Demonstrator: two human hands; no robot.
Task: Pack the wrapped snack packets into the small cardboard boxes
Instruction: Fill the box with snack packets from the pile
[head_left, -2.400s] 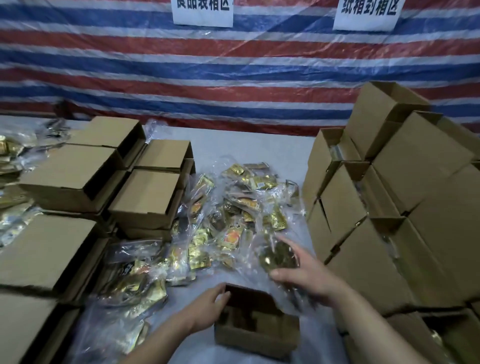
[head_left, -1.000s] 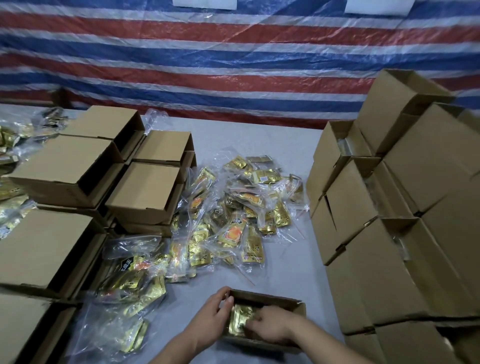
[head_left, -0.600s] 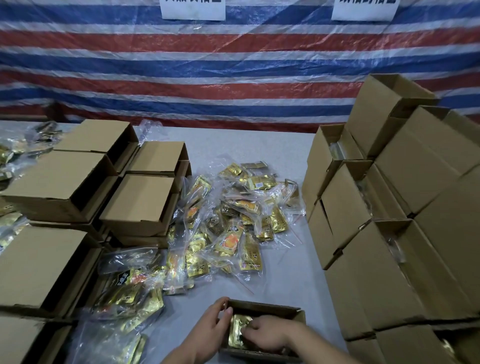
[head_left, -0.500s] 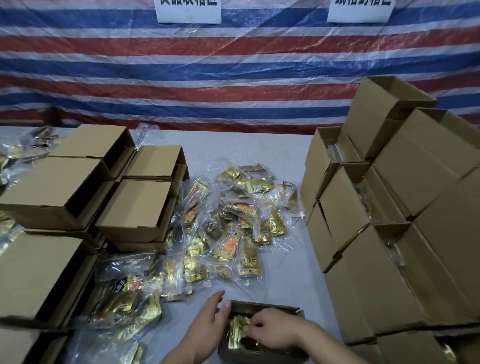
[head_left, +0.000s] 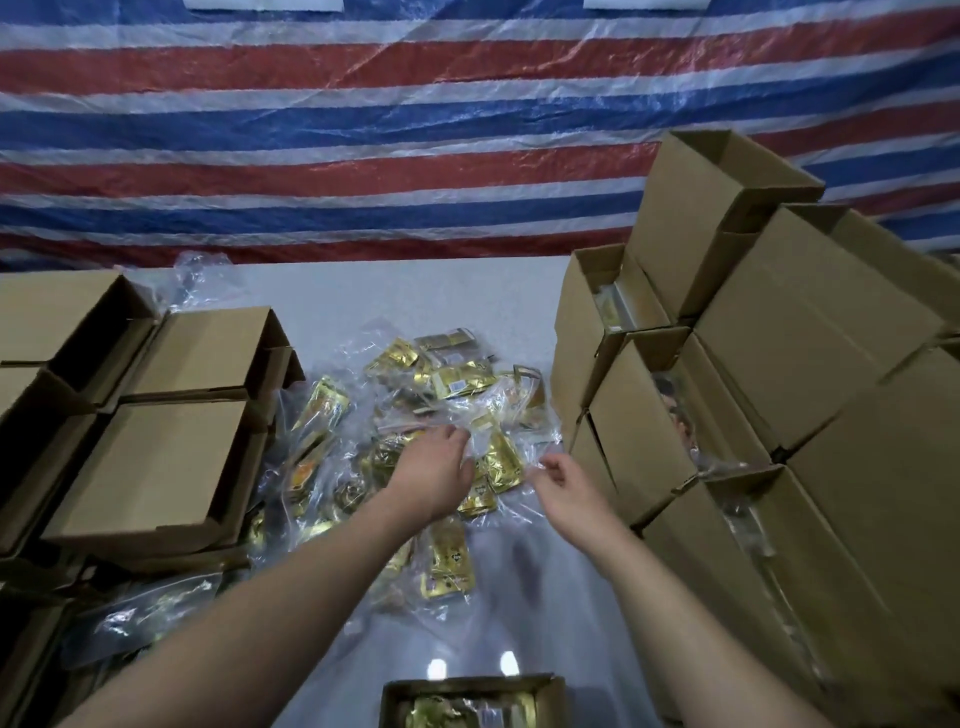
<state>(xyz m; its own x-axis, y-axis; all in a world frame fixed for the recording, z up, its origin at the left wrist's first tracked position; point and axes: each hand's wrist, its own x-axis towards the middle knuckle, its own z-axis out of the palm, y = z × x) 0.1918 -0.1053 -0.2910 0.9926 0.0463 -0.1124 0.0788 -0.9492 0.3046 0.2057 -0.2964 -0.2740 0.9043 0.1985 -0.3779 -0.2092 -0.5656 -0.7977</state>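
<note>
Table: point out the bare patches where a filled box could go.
Bare grey table lies beyond the snack packet pile, up to the striped tarp. A second strip runs between the open box near the camera and the pile, under the right forearm. Crowded: cardboard box stacks on the left and right.

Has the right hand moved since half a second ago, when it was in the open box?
Yes. The right hand has left the open box and gone forward across the table to the packet pile.
</note>
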